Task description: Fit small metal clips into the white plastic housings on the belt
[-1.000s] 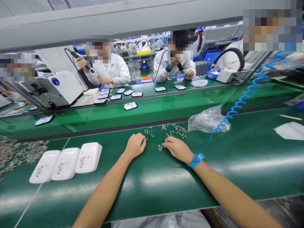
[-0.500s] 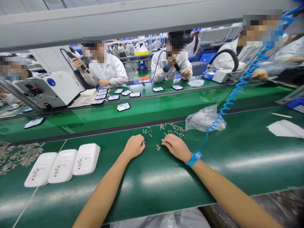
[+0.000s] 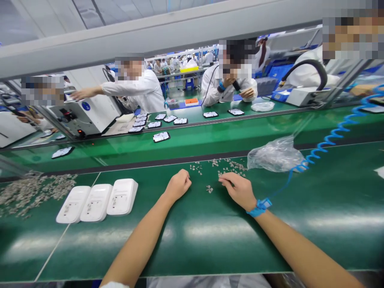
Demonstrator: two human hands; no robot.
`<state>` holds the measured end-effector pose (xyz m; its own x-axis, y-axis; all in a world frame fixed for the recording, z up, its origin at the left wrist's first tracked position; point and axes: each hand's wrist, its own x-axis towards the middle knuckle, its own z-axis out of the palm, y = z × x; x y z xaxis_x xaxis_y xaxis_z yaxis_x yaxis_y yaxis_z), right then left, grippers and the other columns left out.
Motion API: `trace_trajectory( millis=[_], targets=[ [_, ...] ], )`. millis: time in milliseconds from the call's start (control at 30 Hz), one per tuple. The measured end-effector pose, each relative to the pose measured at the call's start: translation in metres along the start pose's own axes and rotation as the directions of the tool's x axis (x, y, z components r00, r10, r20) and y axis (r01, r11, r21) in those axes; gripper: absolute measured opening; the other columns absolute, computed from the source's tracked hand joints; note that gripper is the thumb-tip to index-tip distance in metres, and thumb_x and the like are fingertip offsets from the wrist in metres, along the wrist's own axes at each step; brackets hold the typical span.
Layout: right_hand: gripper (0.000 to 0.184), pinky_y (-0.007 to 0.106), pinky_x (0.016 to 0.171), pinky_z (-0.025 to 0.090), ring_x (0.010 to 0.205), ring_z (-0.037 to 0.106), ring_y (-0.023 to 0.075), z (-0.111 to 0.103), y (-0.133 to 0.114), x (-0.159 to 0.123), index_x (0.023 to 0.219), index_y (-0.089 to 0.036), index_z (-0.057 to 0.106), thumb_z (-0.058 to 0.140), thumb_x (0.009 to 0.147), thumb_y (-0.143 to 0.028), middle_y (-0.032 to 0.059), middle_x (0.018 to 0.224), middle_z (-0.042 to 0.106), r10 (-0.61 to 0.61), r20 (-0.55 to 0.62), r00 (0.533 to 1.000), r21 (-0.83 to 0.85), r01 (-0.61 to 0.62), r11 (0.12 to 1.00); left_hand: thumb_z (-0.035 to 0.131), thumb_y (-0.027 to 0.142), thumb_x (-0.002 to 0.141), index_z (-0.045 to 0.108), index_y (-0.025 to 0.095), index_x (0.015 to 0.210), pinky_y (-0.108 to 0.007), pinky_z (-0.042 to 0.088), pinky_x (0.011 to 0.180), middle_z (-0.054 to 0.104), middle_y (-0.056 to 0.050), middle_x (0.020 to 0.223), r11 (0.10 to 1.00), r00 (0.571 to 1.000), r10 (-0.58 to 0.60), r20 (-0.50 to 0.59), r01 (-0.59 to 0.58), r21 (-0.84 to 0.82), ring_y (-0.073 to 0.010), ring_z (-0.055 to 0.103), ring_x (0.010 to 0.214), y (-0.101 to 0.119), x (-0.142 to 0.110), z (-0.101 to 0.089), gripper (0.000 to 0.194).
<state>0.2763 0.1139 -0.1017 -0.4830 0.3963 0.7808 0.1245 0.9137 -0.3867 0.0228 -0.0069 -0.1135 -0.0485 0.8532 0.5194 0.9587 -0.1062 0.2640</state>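
Observation:
My left hand [image 3: 179, 184] rests on the green bench with its fingers curled in; whatever they hold, if anything, is hidden. My right hand [image 3: 238, 188], a blue strap [image 3: 259, 207] around its wrist, has thumb and forefinger pinched together at the edge of the scattered small metal parts [image 3: 237, 165]. What lies in the pinch is too small to make out. Between the hands lies a little cluster of the same parts [image 3: 209, 189]. A few more loose pieces [image 3: 196, 167] are spread just beyond my left hand.
Three white plastic housings [image 3: 123, 196] stand side by side at the left, near a big heap of small metal parts [image 3: 33, 190]. A clear plastic bag [image 3: 276, 154] and a coiled blue cord [image 3: 327, 138] are at the right. Co-workers sit across the green conveyor [image 3: 204, 138], which carries dark-edged panels [image 3: 161, 137].
The view has swung left, so the scene sits further right. My right hand has shifted slightly away from the small cluster. A co-worker opposite has stretched an arm over the white machine.

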Motion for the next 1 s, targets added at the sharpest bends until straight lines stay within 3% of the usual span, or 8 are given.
trace_trajectory(
  millis=[267,500,700,867,1000],
  targets=[
    [0.015,0.026,0.072,0.059,0.072,0.073,0.0136,0.001,0.006,-0.002,0.101,-0.022,0.069,0.057,0.100,-0.013,-0.0002,0.089,0.076,0.001,-0.043,0.999,-0.057,-0.003,0.998,0.044,0.008,0.085,0.054,0.020,0.083,-0.025,0.048,0.069,0.058,-0.002,0.081,0.995,0.995,0.094,-0.020,-0.094,0.031,-0.0132,0.057,0.073,-0.001,-0.002,0.004,0.016],
    [0.012,0.030,0.079,0.059,0.085,0.073,0.0177,0.001,0.004,0.002,0.099,-0.022,0.068,0.058,0.099,-0.015,0.0025,0.095,0.075,-0.025,-0.048,0.999,-0.100,0.020,0.995,0.046,0.011,0.094,0.067,0.021,0.101,-0.023,0.050,0.070,0.064,-0.003,0.090,0.984,0.982,0.179,0.056,-0.179,0.005,-0.0120,0.062,0.078,-0.003,-0.002,0.002,0.024],
    [0.013,0.034,0.080,0.059,0.087,0.071,0.0210,0.000,-0.002,0.007,0.099,-0.024,0.065,0.054,0.100,-0.017,0.0053,0.095,0.071,0.008,-0.027,1.000,-0.020,-0.009,1.000,0.043,0.012,0.097,0.067,0.019,0.105,-0.032,0.059,0.079,0.071,-0.006,0.098,0.981,0.979,0.194,0.055,-0.192,-0.038,-0.0169,0.069,0.090,-0.002,-0.004,0.003,0.026],
    [0.017,0.035,0.079,0.059,0.087,0.070,0.0226,-0.003,-0.004,0.012,0.095,-0.027,0.059,0.046,0.102,-0.019,0.0050,0.093,0.069,0.082,0.039,0.996,-0.003,-0.082,0.997,0.042,0.023,0.102,0.068,0.020,0.110,-0.042,0.063,0.079,0.075,-0.008,0.102,0.981,0.981,0.187,0.050,-0.184,-0.059,-0.0231,0.072,0.091,-0.006,0.002,0.005,0.027],
    [0.008,0.042,0.075,0.058,0.085,0.070,0.0278,-0.010,0.005,-0.004,0.096,-0.029,0.056,0.049,0.100,-0.030,0.0074,0.094,0.070,0.046,0.064,0.997,-0.113,-0.038,0.993,0.042,0.027,0.104,0.071,0.016,0.115,-0.035,0.063,0.079,0.077,-0.010,0.110,0.976,0.963,0.201,0.177,-0.212,0.041,-0.0224,0.074,0.099,0.005,-0.001,0.006,0.034]
  ],
)
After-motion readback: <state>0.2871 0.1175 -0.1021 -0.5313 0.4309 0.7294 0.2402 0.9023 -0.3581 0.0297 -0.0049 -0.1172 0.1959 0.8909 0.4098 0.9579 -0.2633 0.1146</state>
